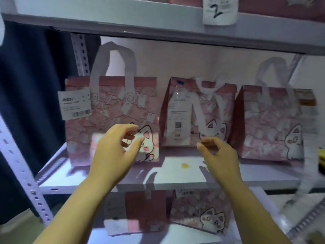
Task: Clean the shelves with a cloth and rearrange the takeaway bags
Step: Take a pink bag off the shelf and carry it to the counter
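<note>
**Currently: bag-rearrange step, both hands empty, no cloth in view**

Step, as I read it: rearranging, not wiping. The left hand and right hand are both held out over the front of the middle shelf. They are apart from each other, with fingers half-curled and thumbs off the fingers, and neither holds anything. The left hand sits in front of the lower half of the left bag. Contact can't be told because the frame is motion-blurred. The right hand is near the base of the middle bag, apparently short of it.

Bag positions:
- All three stand upright in a row towards the back of the middle shelf.
- The left bag is broadside on, and the middle bag and right bag are turned a bit.
- There is a gap between left and middle; middle and right nearly touch.
- More bags sit on the shelf below.

Bag looks:
- Pink, with a printed cat motif and white strap handles.
- Handles stand up on the left and right bags and flop over on the middle one.
- The left bag carries a barcode label at its upper corner.
- The middle bag has a long receipt down its front.
- My guess is they are light and soft-sided, so they'd tip if pushed up high.

Next move, my guess:
- Grip a bag low on both sides, or by the handles.
- Lift rather than drag it.
- A yellow spot on the shelf in front of the middle bag needs the cloth. Fetch that first, or shift the bags clear of it.
</note>
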Demonstrator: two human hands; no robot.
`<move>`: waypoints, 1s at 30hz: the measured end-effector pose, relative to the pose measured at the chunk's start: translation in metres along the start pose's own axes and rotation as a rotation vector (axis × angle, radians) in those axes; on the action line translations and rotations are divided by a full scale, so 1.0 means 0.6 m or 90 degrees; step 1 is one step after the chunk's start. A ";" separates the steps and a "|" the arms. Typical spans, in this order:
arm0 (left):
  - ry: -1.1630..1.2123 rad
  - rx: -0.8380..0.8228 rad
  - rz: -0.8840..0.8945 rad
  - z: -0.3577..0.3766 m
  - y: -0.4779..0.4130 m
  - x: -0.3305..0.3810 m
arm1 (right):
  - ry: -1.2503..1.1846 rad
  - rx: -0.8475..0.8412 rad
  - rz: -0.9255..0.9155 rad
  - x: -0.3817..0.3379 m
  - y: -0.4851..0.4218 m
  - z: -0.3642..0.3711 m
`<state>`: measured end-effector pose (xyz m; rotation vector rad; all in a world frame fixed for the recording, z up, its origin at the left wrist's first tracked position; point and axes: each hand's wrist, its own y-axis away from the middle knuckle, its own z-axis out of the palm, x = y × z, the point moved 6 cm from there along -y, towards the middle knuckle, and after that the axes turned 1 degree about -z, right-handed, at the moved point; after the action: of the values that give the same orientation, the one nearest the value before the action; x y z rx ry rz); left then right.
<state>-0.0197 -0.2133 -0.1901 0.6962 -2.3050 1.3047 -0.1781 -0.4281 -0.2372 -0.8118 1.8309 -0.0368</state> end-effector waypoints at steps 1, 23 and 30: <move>0.007 -0.003 0.007 0.016 -0.005 0.011 | -0.002 0.000 -0.003 0.007 -0.009 -0.013; -0.186 -0.093 -0.209 0.223 -0.190 0.084 | 0.033 -0.044 -0.141 0.056 -0.162 -0.118; -0.186 -0.055 -0.205 0.229 -0.199 0.070 | -0.001 -0.044 -0.153 0.063 -0.178 -0.123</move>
<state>0.0045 -0.3946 -0.1531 1.2380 -2.3231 1.0059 -0.1926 -0.5558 -0.1952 -1.0774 1.7315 -0.1278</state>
